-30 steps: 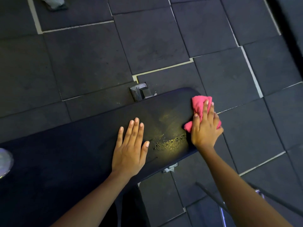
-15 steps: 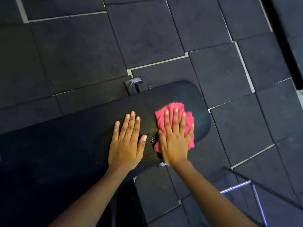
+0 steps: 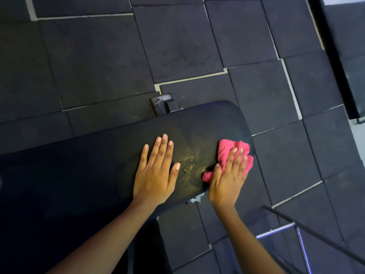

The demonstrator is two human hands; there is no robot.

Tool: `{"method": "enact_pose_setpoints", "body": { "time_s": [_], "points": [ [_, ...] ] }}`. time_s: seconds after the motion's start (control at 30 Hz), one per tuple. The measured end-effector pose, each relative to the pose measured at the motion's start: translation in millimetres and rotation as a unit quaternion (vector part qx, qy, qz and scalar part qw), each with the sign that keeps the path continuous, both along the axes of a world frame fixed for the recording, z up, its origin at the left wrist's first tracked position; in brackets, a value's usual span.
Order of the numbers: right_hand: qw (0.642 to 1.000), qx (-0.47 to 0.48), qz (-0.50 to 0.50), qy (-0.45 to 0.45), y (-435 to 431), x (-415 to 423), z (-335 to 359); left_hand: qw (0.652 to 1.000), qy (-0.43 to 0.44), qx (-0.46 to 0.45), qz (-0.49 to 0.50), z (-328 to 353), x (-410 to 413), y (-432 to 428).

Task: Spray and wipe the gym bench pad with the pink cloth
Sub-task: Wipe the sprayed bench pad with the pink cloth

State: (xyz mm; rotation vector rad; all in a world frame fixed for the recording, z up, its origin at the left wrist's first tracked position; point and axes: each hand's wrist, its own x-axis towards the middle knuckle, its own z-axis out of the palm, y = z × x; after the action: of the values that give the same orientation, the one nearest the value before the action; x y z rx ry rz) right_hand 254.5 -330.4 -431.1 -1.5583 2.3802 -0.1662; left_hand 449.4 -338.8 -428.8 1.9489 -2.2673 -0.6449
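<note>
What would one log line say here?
step: wipe | right hand presses pink cloth on bench pad | left hand flat on bench pad

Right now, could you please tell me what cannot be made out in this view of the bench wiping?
- Bench pad: left end cut off by the head view's left edge.
- Pad under the pink cloth and right hand: hidden, so its cleanliness is unknown.
- Pad under the left hand: covered by the flat palm.
- Spray bottle: not in view.

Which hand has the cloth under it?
The right hand, fingers flat on the pink cloth at the end of the bench pad; the left hand rests on bare pad.
</note>
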Motion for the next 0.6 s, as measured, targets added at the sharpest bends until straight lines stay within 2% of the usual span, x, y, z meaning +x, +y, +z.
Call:
{"method": "enact_pose_setpoints", "body": {
  "time_s": [0.17, 0.3, 0.43, 0.6],
  "points": [
    [0.998, 0.009, 0.062, 0.005, 11, 44, 0, 0.999, 0.031, -0.003, 0.010, 2, 2, -2],
    [0.984, 0.012, 0.172, 0.043, -36, 17, 3, 0.999, -0.004, -0.008, -0.049, 2, 16, 4],
    [0.989, 0.002, 0.134, 0.064, -80, -27, 4, 0.995, -0.037, -0.005, -0.090, 6, 45, 18],
    [0.994, -0.030, 0.101, 0.018, -28, -15, 2, 0.998, -0.048, -0.011, -0.040, 9, 74, 32]
  ]
}}
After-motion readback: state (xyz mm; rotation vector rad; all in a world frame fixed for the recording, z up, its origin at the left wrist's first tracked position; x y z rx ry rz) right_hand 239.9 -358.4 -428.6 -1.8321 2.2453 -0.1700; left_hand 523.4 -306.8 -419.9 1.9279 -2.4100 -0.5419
